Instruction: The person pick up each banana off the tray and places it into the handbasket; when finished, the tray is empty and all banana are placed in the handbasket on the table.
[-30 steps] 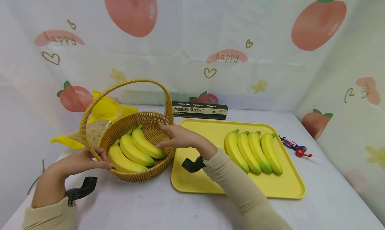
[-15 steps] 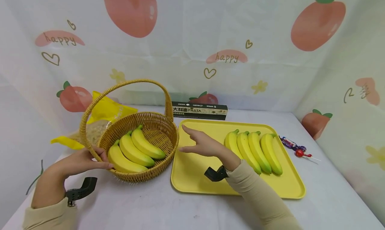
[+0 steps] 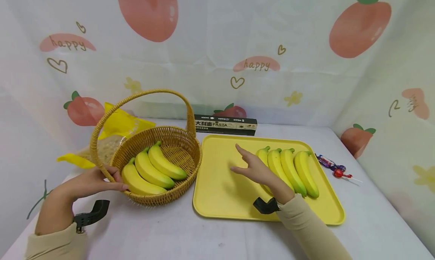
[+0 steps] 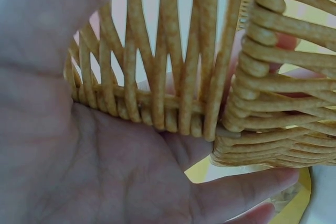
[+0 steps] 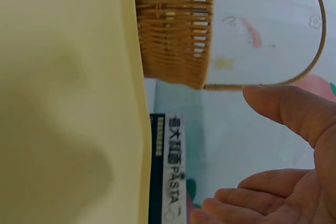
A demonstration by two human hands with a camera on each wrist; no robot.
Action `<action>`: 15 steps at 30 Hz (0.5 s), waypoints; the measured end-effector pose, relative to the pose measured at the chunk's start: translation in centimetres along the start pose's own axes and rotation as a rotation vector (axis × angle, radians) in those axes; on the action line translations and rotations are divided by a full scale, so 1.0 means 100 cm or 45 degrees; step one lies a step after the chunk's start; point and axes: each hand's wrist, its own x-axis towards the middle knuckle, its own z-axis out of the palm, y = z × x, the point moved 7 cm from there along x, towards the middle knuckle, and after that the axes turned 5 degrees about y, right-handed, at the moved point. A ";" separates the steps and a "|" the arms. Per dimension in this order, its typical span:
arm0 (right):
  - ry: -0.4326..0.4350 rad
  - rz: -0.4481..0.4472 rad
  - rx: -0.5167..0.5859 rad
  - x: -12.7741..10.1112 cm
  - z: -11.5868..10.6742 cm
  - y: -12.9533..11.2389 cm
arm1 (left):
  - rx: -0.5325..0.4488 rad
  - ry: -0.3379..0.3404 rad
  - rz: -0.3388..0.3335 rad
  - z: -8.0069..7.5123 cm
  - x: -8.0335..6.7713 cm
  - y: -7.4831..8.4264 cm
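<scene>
Left hand (image 3: 89, 183) gripped round woven wicker basket (image 3: 159, 194) at its 8 o'clock rim, steadying it. Right hand (image 3: 257, 170) open, empty, over yellow plastic tray (image 3: 221, 188), beside four yellow bananas (image 3: 289, 171).

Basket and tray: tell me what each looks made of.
Basket: woven wicker or rattan, matte tan; the left wrist view shows round interlaced strands. Tray: probably moulded plastic, smooth matte yellow, with a rounded raised rim and no visible seams.

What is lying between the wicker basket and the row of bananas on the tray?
Only bare yellow tray and the open right hand above it, beside the leftmost banana. The head view shows this; the basket sits left.
</scene>
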 end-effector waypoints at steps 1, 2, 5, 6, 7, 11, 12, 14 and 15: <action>0.015 0.016 0.015 -0.002 -0.002 0.004 | 0.000 0.001 -0.006 0.000 0.000 0.000; 0.028 0.031 0.021 -0.003 -0.004 0.008 | -0.003 0.001 -0.006 0.000 -0.001 0.000; 0.067 0.077 0.030 -0.008 -0.010 0.019 | -0.010 0.000 0.005 0.000 -0.002 0.001; 0.080 0.091 0.031 -0.010 -0.013 0.022 | -0.013 -0.001 0.009 0.000 -0.002 0.001; 0.097 0.107 0.037 -0.011 -0.015 0.025 | -0.015 -0.002 0.015 0.000 -0.002 0.001; 0.174 0.157 0.020 -0.016 -0.024 0.035 | -0.014 0.003 0.009 -0.001 -0.002 0.001; 0.194 0.167 0.014 -0.017 -0.027 0.037 | -0.015 0.002 0.006 0.000 -0.001 0.001; 0.230 0.190 -0.010 -0.018 -0.030 0.042 | -0.011 0.004 -0.009 0.000 -0.001 0.000; 0.243 0.196 -0.015 -0.018 -0.032 0.045 | -0.011 0.004 -0.010 0.000 0.000 0.000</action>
